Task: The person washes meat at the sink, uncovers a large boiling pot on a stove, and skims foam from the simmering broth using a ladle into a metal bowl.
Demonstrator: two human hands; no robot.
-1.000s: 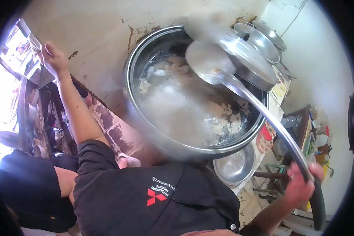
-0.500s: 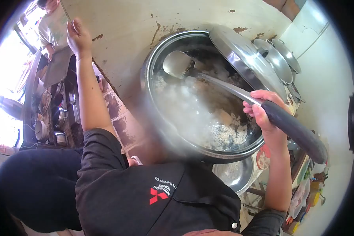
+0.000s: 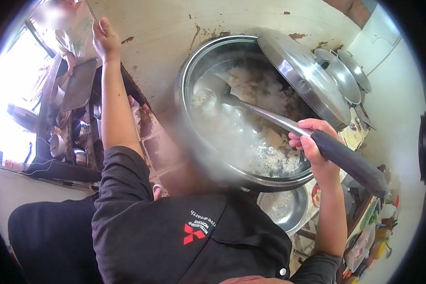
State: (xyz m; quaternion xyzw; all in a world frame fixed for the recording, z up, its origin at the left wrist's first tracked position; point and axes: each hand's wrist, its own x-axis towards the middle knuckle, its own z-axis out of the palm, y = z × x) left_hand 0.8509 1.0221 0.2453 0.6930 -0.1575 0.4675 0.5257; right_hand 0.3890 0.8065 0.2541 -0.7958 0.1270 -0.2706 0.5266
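My right hand is wrapped round the long handle of a metal ladle, near its thick dark grip. The ladle's round head is tipped into a large steaming pot, at the left side of the contents, partly veiled by steam. Pale pieces and whitish scum float in the dark liquid. A domed metal lid leans over the far right part of the pot. My left hand, raised at the far left, is closed round the edge of a pale wall panel.
Beneath the pot's near side stands a metal basin. More metal lids lean against the right wall. On the left, another person's hand is near a dark board above a shelf of pots. Bags and packages lie at lower right.
The ladle's head has gone from above the contents down into them, turning slightly. My left hand stays on the panel edge. The whole view has shifted slightly.
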